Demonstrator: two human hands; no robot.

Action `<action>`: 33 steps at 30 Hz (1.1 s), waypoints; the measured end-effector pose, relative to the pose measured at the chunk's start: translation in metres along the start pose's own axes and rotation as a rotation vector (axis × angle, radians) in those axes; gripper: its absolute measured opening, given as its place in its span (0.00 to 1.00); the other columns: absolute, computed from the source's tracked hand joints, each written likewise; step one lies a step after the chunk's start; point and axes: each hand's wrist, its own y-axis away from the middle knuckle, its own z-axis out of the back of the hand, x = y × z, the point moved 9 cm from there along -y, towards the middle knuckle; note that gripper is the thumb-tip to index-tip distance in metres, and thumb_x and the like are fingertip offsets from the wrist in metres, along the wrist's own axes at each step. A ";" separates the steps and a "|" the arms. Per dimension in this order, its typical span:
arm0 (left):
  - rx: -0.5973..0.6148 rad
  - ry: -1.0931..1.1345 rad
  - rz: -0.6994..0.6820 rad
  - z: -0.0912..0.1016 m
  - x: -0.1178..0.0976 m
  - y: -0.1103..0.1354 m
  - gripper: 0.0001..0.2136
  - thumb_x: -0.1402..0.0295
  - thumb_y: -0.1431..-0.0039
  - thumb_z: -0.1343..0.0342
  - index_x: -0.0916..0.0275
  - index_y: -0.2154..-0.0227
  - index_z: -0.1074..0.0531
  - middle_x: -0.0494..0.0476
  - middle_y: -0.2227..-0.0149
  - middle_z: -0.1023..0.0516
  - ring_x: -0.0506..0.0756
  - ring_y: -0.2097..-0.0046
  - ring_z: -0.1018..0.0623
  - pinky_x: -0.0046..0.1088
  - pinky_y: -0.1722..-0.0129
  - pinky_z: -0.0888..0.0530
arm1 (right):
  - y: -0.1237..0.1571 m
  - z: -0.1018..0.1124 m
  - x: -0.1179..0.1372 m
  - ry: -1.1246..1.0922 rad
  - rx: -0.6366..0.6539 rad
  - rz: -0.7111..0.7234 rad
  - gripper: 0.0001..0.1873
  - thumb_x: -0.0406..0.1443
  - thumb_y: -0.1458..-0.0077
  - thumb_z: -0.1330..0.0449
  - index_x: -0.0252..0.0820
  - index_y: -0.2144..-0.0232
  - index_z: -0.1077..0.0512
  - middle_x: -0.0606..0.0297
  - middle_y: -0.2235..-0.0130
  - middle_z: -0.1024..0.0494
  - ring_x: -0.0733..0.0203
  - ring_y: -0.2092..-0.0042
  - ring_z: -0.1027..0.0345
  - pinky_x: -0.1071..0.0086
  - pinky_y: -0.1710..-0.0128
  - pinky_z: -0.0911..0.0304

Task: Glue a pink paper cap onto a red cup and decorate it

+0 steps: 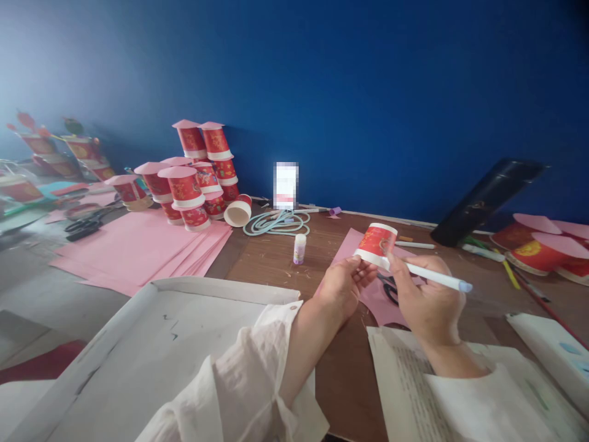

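Note:
My left hand [343, 285] grips a red paper cup [378, 239] by its white rim, the cup tilted with its rim downward. A white marker pen [435, 274] with a light blue end is pinched in my right hand [427, 301], its writing tip close to the cup and hidden by my fingers. Below the cup lie a sheet of pink paper [343, 255] and black-handled scissors [390, 288], partly covered by my hands. A small glue stick [299, 250] stands upright to the left, apart from both hands.
Stacked red cups with pink paper tops [184, 187] stand at left on pink sheets [124, 245]. A coiled pale cable [276, 224] lies before a lit phone [286, 184]. A shallow white box [193, 325] is front left. A black case [488, 199] leans against the blue wall.

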 end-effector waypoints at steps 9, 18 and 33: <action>0.017 0.047 0.013 -0.001 0.000 0.000 0.12 0.77 0.37 0.50 0.71 0.75 0.27 0.59 0.75 0.26 0.49 0.72 0.23 0.24 0.64 0.23 | 0.000 -0.003 0.003 -0.067 0.029 0.040 0.09 0.41 0.41 0.37 0.42 0.69 0.26 0.63 0.71 0.22 0.61 0.72 0.28 0.69 0.73 0.36; 0.030 0.094 0.011 -0.002 -0.001 0.000 0.11 0.77 0.37 0.50 0.71 0.74 0.27 0.59 0.75 0.26 0.49 0.72 0.22 0.24 0.64 0.22 | -0.001 0.006 -0.001 -0.096 -0.031 -0.020 0.10 0.42 0.41 0.37 0.41 0.67 0.26 0.61 0.69 0.22 0.58 0.68 0.27 0.64 0.67 0.33; 0.099 -0.076 -0.054 -0.006 -0.003 -0.002 0.11 0.76 0.36 0.50 0.70 0.73 0.26 0.60 0.74 0.23 0.51 0.71 0.21 0.31 0.59 0.22 | 0.002 -0.009 0.001 -0.127 0.105 -0.022 0.09 0.42 0.40 0.39 0.42 0.64 0.24 0.60 0.65 0.19 0.57 0.65 0.24 0.65 0.66 0.31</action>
